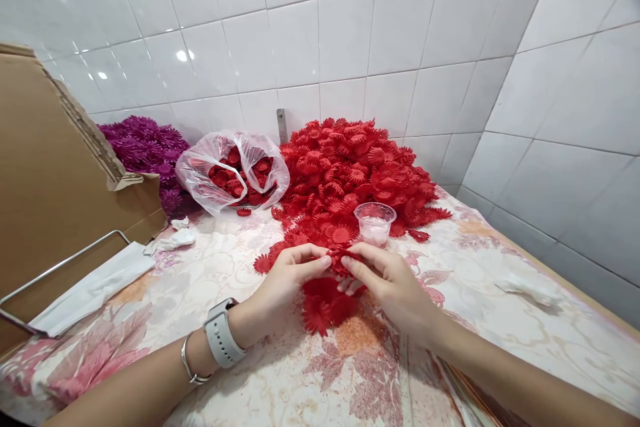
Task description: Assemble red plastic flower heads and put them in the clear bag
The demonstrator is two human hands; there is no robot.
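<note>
Between my two hands, a red artificial flower piece (338,260) with a cut, petal-like edge is pinched by the fingertips. My left hand (294,277) is closed on its left side, thumb on top. From the other side my right hand (385,280) grips it with thumb and fingers. Below them, more red flower pieces (320,313) lie on the tablecloth, partly hidden by my hands. Just beyond my right hand stands a clear plastic cup (375,221) with whitish contents. A large heap of red flower pieces (350,167) rises behind it.
A clear plastic bag (197,177) holds darker red pieces, left of the heap. Purple flower pieces (145,147) are piled farther left, beside a cardboard box (60,147). Crumpled white tissue (175,238) lies near the box, and a thin white scrap (531,288) lies at right. Tiled walls (350,27) enclose the back.
</note>
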